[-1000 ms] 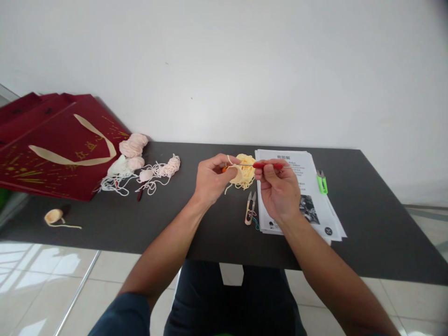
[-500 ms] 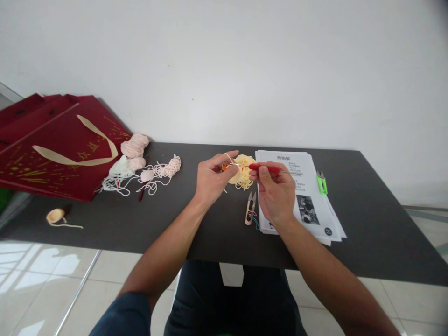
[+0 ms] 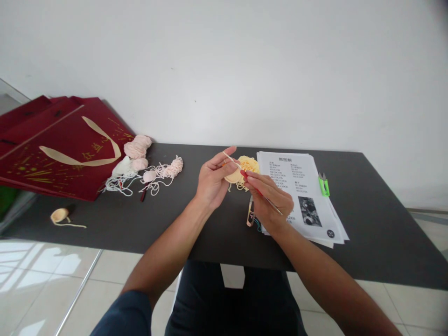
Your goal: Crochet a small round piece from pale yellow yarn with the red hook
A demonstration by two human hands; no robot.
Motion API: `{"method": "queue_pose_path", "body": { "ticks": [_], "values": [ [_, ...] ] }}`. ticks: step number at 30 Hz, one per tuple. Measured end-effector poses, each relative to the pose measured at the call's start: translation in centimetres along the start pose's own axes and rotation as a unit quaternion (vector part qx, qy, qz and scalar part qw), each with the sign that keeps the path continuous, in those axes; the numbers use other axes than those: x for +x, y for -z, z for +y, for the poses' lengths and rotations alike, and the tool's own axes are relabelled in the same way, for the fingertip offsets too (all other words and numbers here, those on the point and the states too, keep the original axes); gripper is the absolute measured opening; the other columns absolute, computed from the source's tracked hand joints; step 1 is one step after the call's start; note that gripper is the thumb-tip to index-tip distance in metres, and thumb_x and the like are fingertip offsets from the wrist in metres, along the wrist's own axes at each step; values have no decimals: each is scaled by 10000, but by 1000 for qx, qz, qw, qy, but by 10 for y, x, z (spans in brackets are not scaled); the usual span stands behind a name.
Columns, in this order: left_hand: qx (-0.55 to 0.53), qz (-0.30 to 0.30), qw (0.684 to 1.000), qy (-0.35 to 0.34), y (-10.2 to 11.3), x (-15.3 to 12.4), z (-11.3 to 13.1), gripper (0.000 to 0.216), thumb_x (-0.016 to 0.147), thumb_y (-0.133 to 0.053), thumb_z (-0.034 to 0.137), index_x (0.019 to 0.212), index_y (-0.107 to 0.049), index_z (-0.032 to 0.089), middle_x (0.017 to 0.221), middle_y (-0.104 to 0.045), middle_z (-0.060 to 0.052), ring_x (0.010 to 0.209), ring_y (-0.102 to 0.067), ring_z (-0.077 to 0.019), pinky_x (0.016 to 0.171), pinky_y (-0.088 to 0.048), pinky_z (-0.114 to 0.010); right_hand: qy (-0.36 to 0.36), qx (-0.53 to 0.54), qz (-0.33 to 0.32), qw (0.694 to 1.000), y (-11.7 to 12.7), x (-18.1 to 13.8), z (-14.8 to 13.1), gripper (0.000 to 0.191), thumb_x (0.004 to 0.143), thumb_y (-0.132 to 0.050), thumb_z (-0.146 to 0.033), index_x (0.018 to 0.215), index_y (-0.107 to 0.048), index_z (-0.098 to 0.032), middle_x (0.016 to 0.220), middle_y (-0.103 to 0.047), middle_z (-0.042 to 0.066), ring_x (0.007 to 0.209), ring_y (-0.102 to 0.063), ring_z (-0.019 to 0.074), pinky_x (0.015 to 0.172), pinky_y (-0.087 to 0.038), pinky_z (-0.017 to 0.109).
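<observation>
My left hand (image 3: pixel 214 181) pinches a small pale-yellow crochet piece (image 3: pixel 233 176), with a strand of yarn (image 3: pixel 231 158) running over its raised index finger. Something orange shows between those fingers, too small to make out. In my right hand (image 3: pixel 271 196) is a red-handled crochet hook (image 3: pixel 256 187), its metal back end slanting down to the right. The hook's tip meets the edge of the piece, and the exact contact is hidden by my fingers. Just behind the hands lies a loose heap of yellow yarn (image 3: pixel 250 164) on the dark table (image 3: pixel 210 233).
Printed sheets (image 3: pixel 311 186) lie under and beyond my right hand, with green thread snips (image 3: pixel 324 185) on their right edge. Another pair of snips (image 3: pixel 250 214) is partly covered. Leftward are pink yarn (image 3: pixel 136 147), a small crocheted cup (image 3: pixel 59 215) and dark red paper bags (image 3: pixel 63 149).
My right hand has turned, tipping the crochet hook from nearly level to slanting down rightward. More of the crochet piece shows beside my left thumb. The whole view has shifted slightly.
</observation>
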State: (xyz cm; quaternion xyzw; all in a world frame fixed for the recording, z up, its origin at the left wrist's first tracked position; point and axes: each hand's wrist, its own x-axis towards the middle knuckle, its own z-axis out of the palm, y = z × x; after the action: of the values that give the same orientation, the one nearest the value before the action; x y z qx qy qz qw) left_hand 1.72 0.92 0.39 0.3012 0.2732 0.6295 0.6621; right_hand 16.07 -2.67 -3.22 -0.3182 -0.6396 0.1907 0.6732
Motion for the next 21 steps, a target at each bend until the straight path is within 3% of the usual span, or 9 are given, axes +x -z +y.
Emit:
{"method": "queue_pose_path", "body": {
  "ticks": [2,5,8,11,21],
  "values": [
    [2,-9,1000,11,1,1,1,406,686,-900,191,1081,-810,190,819,-755,-22,680,-657,-97,716,-542,-246,-73,63,24,995,-1,3,1,280,886,-766,-170,1083,-807,-366,1143,-830,-8,996,-803,216,889,-688,427],
    [22,-18,999,16,3,2,1,413,661,-901,169,1065,-819,192,799,-736,-8,664,-642,-89,703,-534,-245,-197,197,67,958,-3,12,1,146,890,-773,-228,992,-803,-327,1035,-839,-21,832,-795,157,726,-681,312],
    [55,-18,998,10,2,1,0,431,624,-898,146,1045,-828,198,779,-714,5,654,-629,-87,696,-526,-255,-258,271,74,924,-1,23,-1,66,864,-805,-270,920,-774,-284,922,-830,-18,752,-760,118,677,-644,243],
    [83,-12,996,2,1,0,-2,427,600,-882,131,1018,-835,203,769,-708,7,652,-629,-96,708,-530,-281,-267,296,76,914,2,29,-4,99,832,-836,-268,883,-751,-270,881,-815,-16,701,-725,99,665,-612,224],
    [89,-6,996,-10,3,1,3,405,593,-846,137,992,-840,210,750,-711,-6,652,-621,-117,699,-530,-308,-243,289,88,922,9,31,2,115,821,-846,-244,874,-746,-260,906,-801,-9,705,-711,98,641,-588,229]
  ]
}}
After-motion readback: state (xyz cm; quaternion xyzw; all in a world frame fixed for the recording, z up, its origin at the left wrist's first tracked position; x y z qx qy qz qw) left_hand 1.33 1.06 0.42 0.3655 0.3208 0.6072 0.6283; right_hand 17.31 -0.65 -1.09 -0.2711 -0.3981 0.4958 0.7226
